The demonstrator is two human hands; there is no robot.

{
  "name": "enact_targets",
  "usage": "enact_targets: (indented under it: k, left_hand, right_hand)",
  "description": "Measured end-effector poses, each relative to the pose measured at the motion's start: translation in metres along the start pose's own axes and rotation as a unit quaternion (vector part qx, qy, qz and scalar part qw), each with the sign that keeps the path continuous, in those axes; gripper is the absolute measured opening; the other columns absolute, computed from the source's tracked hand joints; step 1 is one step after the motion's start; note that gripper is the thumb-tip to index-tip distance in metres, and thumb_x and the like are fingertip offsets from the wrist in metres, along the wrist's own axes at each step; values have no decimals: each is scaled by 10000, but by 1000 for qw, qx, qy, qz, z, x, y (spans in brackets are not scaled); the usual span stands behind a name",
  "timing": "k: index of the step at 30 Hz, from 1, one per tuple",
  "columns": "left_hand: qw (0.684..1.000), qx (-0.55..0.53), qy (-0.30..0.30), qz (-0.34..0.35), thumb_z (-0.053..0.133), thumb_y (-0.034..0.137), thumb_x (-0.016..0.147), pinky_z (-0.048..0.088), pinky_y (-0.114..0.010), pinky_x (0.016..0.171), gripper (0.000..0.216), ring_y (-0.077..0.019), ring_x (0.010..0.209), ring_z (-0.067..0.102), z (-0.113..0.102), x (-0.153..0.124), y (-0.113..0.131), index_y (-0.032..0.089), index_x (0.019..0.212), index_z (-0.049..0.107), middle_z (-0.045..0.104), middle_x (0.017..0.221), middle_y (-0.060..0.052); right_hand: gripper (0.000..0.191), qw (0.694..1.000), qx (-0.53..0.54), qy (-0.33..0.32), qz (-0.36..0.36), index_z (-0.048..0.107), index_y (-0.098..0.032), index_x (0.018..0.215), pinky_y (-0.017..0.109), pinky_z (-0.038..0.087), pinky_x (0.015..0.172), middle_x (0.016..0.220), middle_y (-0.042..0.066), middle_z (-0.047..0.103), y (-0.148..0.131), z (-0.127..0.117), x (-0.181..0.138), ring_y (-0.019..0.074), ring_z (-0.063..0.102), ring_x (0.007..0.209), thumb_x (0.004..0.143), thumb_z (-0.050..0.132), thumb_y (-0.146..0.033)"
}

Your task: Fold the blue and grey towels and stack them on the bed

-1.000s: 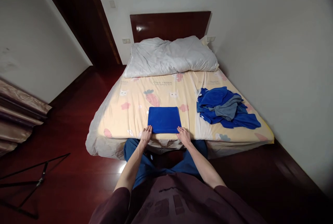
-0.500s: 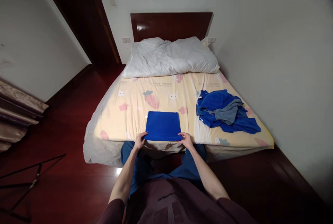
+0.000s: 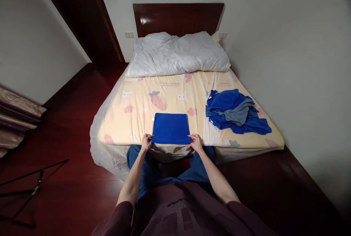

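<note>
A flat blue cloth, squared into a rectangle, lies at the near edge of the bed. My left hand pinches its near left corner between thumb and fingers. At the near right corner, my right hand grips the cloth in the same way. A small white tag shows at the cloth's left side. To the right on the bed lies a loose pile of blue cloths, with a grey cloth crumpled on top.
The bed sheet is pale yellow with carrot and rabbit prints. A folded white quilt rests before the dark wooden headboard. A black metal stand is on the floor at left, near a curtain.
My view has tilted slightly downward, so the bed appears higher. Both hands stay at the near corners of the cloth, which lies nearly as before.
</note>
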State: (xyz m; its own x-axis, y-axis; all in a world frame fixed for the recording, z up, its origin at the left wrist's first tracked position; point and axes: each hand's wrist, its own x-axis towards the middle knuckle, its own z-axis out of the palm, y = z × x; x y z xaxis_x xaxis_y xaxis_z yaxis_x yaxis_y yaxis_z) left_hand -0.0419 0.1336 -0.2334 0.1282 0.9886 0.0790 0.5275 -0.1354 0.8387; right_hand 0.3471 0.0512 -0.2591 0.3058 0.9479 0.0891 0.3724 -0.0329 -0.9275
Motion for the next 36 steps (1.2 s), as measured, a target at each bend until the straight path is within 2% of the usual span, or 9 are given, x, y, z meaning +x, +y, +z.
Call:
enact_targets:
  k: [6,10,15,18,25,28,30,32,36]
  left_hand:
    - [1000,-10,4,-16,614,217,845,607,-383,850,222,-192,842,665,-3,0,-1,211,942,813,630,907,-65]
    - [999,-13,22,-30,684,361,838,590,-369,853,192,-196,843,665,-4,2,0,191,842,775,662,880,-53]
    - [997,-18,51,-54,655,522,860,569,-338,787,376,-198,802,668,-4,2,-1,176,727,716,672,824,-70]
    - [996,-19,59,-63,647,558,858,560,-337,762,414,-204,786,674,-4,2,0,178,713,722,685,804,-80]
    - [994,-7,74,-81,665,566,843,557,-339,732,401,-205,750,668,2,5,3,181,744,718,691,775,-70]
    - [993,-1,91,-75,673,512,860,578,-353,782,360,-204,797,677,2,-1,9,170,962,722,698,849,-68]
    - [995,12,92,-22,650,454,902,585,-392,900,362,-227,964,692,0,-9,16,176,1131,694,713,1021,-102]
    - [995,41,64,67,597,394,957,544,-436,1052,344,-246,1174,655,-3,-15,23,198,1229,671,691,1223,-131]
    - [971,128,-37,196,520,290,995,431,-477,1218,403,-255,1422,518,-6,-14,30,198,1373,623,593,1486,-119]
  right_hand:
    - [418,999,-39,7,-14,825,-184,926,335,589,734,910,61,604,2,-1,-2,186,590,766,609,552,-172]
    - [217,997,-69,23,-27,762,-189,784,345,574,752,891,76,627,-1,0,-1,210,602,795,749,636,-363]
    - [559,996,-61,55,-28,655,-227,638,366,573,774,849,87,636,-6,2,2,231,623,806,816,615,-755]
    - [633,997,-50,63,-22,691,-219,680,385,577,819,890,100,659,-6,2,2,247,654,861,802,587,-832]
    - [508,997,-40,61,-1,692,-211,661,408,581,814,880,100,690,-2,-2,2,260,681,840,757,667,-709]
    - [420,996,-33,84,14,710,-197,770,394,583,741,835,93,697,-2,-4,-2,253,680,779,787,629,-608]
    - [386,993,-35,112,19,719,-183,894,394,584,711,827,90,700,-8,-6,-8,252,676,763,817,585,-537]
    - [365,990,-53,128,-16,721,-176,1025,408,594,761,943,112,724,-18,-9,-15,265,689,858,837,572,-451]
    - [396,977,-129,63,-158,704,-201,1261,453,530,1071,1326,127,684,-47,-9,-24,273,637,1229,904,555,-290]
